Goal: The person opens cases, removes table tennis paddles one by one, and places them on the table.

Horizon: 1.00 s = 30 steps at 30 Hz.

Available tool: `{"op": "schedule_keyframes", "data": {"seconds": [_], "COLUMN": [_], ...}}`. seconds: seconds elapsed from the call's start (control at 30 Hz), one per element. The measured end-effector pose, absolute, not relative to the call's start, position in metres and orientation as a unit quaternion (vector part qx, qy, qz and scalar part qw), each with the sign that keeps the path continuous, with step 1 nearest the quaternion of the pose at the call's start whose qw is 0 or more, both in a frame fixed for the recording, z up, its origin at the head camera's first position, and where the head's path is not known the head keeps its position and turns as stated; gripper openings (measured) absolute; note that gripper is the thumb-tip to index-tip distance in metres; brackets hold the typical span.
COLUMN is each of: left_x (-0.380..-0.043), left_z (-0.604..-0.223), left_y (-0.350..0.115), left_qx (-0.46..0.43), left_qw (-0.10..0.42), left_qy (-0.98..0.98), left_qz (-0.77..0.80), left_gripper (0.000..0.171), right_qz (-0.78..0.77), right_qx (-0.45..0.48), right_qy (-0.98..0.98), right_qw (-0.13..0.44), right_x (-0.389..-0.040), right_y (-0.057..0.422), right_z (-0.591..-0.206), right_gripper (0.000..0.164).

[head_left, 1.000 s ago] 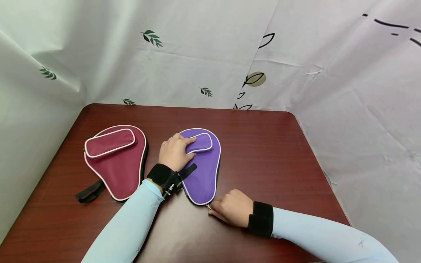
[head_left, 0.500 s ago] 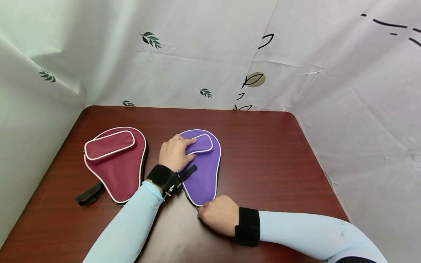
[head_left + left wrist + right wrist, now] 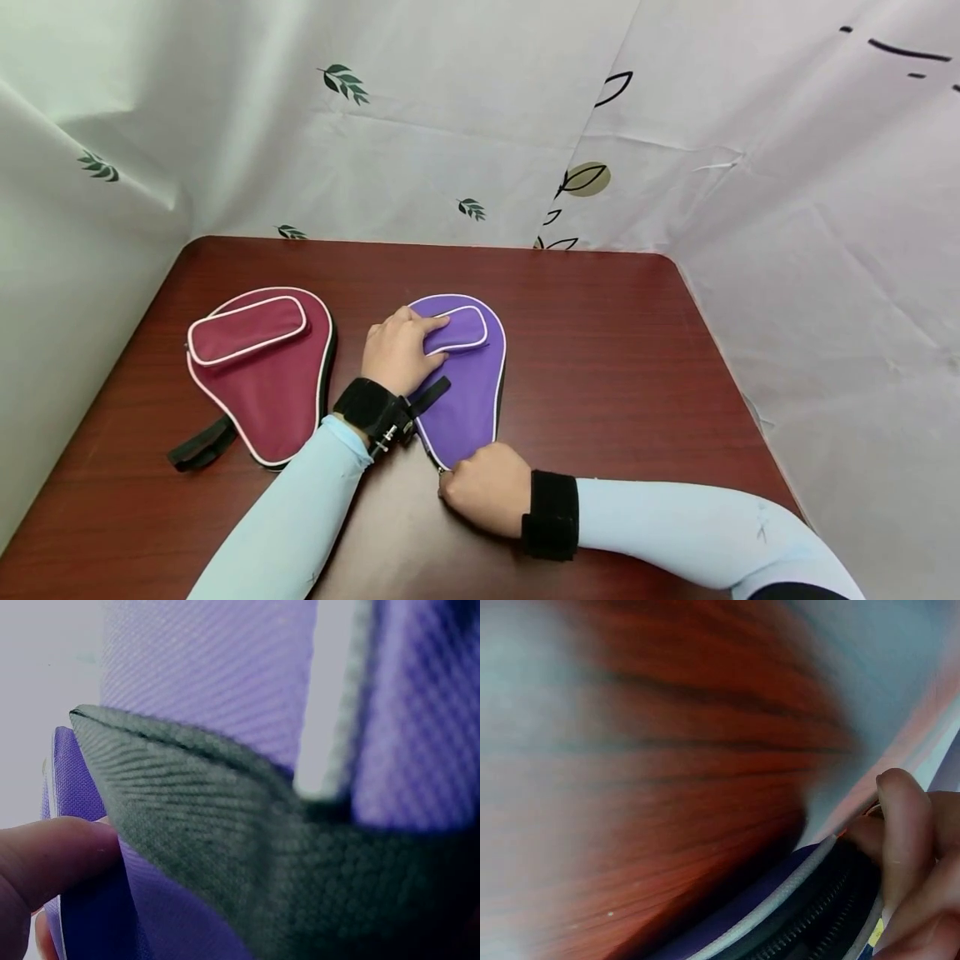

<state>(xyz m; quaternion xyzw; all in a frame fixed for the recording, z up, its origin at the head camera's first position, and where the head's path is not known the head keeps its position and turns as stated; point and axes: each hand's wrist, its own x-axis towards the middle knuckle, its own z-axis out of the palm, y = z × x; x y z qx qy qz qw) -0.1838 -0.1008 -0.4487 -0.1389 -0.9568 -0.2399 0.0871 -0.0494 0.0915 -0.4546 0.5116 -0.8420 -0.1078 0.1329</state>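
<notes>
A purple paddle-shaped case [image 3: 468,404] with white piping lies on the table, its narrow end toward me. My left hand [image 3: 397,354] grips its left side near the small pocket [image 3: 463,327]; thumb [image 3: 94,836] and a finger pinch purple fabric in the left wrist view. At the narrow tip, my right hand [image 3: 491,492] has curled fingers pinching the zipper pull, mostly hidden by them. Two rows of zipper teeth [image 3: 829,911] show beside those fingers in the right wrist view. A short black strap [image 3: 431,395] lies across the case by my left wrist.
A maroon paddle-shaped case [image 3: 281,400] with a pocket and a black strap [image 3: 202,444] lies at the left, close to my left forearm. The reddish-brown table [image 3: 600,358] is bordered by white printed curtains [image 3: 420,158] behind and on both sides.
My right hand has moved left around the narrow tip of the purple case, pulling the zipper pull with it. The left hand has stayed in place on the case.
</notes>
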Motion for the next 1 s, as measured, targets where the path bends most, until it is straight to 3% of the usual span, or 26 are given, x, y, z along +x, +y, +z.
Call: {"op": "schedule_keyframes", "data": {"seconds": [0.2,0.37,0.6,0.73,0.87,1.0], "left_x": [-0.187,-0.19,-0.188,-0.185,-0.181,-0.177], "left_z": [-0.452,-0.454,-0.455,-0.459,-0.466,-0.469], "left_y": [-0.101,-0.102,-0.109,-0.11,-0.111,-0.114], "left_qx": [-0.147,-0.156,-0.151,-0.161,-0.185,-0.206], "left_qw": [0.089,0.089,0.091,0.107,0.135,0.177], "left_qy": [-0.954,-0.951,-0.949,-0.946,-0.933,-0.906], "left_qz": [-0.247,-0.253,-0.26,-0.262,-0.278,-0.325], "left_gripper": [0.057,0.057,0.058,0.059,0.059,0.047], "right_qz": [-0.079,0.071,0.382,0.48,0.547,0.62], "right_qx": [0.515,0.476,0.256,0.134,0.087,0.043], "right_qy": [-0.841,-0.865,-0.888,-0.862,-0.819,-0.758], "right_qw": [0.147,0.143,-0.025,-0.095,-0.151,-0.2], "right_x": [-0.056,-0.083,-0.159,-0.19,-0.204,-0.21], "right_y": [0.098,0.123,0.169,0.189,0.197,0.196], "right_z": [-0.451,-0.434,-0.426,-0.444,-0.464,-0.476], "right_gripper": [0.042,0.038,0.013,0.017,0.024,0.028]}}
